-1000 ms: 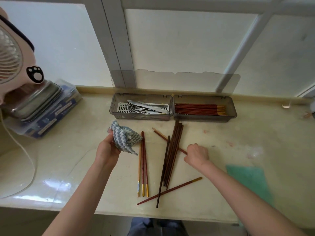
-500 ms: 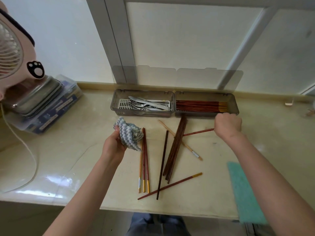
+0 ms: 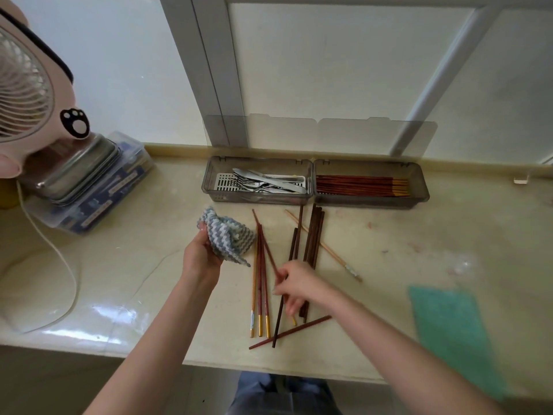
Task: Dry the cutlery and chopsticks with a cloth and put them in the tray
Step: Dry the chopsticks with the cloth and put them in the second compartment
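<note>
Several chopsticks lay loose on the counter, just in front of the tray, some crossing one another. The right hand had its fingers pinched on one reddish chopstick, whose far end angled up toward the cloth; the other sticks lay under and beside that hand. The left hand was closed around the bunched grey-and-white cloth, held just left of the three gold-tipped chopsticks that lay side by side.

In the tray, the left compartment held forks and knives, and the right compartment held a neat bundle of chopsticks with their gold tips to the right. So the cutlery looked done, and the work was partway through the chopsticks.

The step in hand seemed to be picking up one more stick for drying. The next move would call for bringing that stick into the cloth, wiping along its length, then laying it in the right compartment with the others. Lifting it cleanly mattered, since neighbours lay touching it.

A green mat lay at the right, a fan and boxes at the left.
</note>
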A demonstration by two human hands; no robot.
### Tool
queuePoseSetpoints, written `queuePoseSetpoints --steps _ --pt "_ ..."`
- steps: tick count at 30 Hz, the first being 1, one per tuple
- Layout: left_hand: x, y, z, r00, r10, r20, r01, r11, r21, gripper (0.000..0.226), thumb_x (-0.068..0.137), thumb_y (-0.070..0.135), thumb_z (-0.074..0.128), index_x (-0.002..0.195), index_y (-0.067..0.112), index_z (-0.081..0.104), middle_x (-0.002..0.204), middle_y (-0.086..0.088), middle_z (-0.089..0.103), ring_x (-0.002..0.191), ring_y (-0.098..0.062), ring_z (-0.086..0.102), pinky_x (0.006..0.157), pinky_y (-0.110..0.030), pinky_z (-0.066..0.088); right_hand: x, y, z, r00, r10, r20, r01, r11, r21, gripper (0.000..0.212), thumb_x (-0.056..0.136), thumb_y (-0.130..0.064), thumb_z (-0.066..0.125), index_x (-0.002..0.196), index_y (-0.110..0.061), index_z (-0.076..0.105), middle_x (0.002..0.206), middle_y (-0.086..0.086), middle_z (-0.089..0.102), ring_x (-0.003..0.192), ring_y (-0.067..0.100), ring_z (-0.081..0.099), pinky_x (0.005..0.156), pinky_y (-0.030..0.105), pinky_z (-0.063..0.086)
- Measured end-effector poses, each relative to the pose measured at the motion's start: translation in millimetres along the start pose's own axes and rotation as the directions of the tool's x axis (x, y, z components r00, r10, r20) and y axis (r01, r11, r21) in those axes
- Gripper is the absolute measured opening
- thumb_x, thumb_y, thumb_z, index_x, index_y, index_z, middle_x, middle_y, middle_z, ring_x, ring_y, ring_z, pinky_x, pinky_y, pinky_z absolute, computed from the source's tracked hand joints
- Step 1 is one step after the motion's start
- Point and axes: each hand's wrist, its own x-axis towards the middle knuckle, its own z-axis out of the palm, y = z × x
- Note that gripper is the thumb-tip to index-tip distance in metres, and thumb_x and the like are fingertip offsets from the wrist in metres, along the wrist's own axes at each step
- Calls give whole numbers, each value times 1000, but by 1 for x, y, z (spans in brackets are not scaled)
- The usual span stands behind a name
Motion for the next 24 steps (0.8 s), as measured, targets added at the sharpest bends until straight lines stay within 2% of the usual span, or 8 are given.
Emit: queuePoseSetpoints --steps 3,6,8,10,12,17,21,24 --pt "-1 2 -2 1000 1 -16 0 1000 14 32 100 20 37 127 10 50 103 -5 63 93 -18 61 84 -31 49 20 -1 41 983 -4 -186 10 999 33 26 90 -21 63 105 -5 51 86 10 62 66 24 70 56 31 59" --pt "-1 4 -9 999 3 -42 -2 1000 20 31 100 20 37 127 12 50 104 -5 63 99 -21 60 87 -33 49 33 1 56 927 -71 -368 33 994 -108 31 89 -22 64 110 -5 49 99 8 63 84 25 68 66 29 56" --pt "-1 5 -13 998 -2 -59 2 1000 -2 28 100 19 37 123 13 52 111 -6 61 106 -22 57 95 -36 45 41 2 62 915 -79 -394 25 990 -141 23 90 -15 61 108 -3 53 96 8 64 79 25 68 65 33 58" --pt "-2 5 -18 998 -1 -64 0 1000 -18 24 100 18 37 114 14 55 107 -4 63 97 -19 60 94 -35 47 45 1 66 922 -66 -381 22 993 -118 14 92 -11 57 104 -4 59 90 8 65 68 22 68 59 34 60" --pt "-2 5 -21 998 3 -60 -5 1000 -18 22 100 18 37 107 14 57 92 -2 67 85 -15 62 80 -31 51 44 0 66 935 -38 -351 15 998 -68 13 94 -12 55 102 -4 60 87 8 65 60 18 68 53 30 59" --pt "1 9 -29 998 -49 42 47 998 49 28 98 14 37 91 10 65 71 1 73 68 -11 69 56 -23 55 31 0 33 986 18 -167 6 989 145 32 92 -14 60 119 0 50 82 17 67 52 16 66 50 22 56" --pt "0 8 -33 976 -144 166 117 980 159 31 95 1 34 96 8 64 74 -2 74 64 -12 70 56 -22 56 9 6 -16 984 -180 -14 180 971 156 20 94 -17 54 111 -6 50 84 10 65 55 13 62 48 17 49" --pt "0 1 -32 938 -232 257 198 969 150 38 79 -12 42 97 8 68 80 -6 74 67 -15 70 58 -24 57 -5 4 -37 956 -290 -39 289 916 278 8 99 -15 44 107 -13 44 82 9 59 50 10 54 44 16 41"
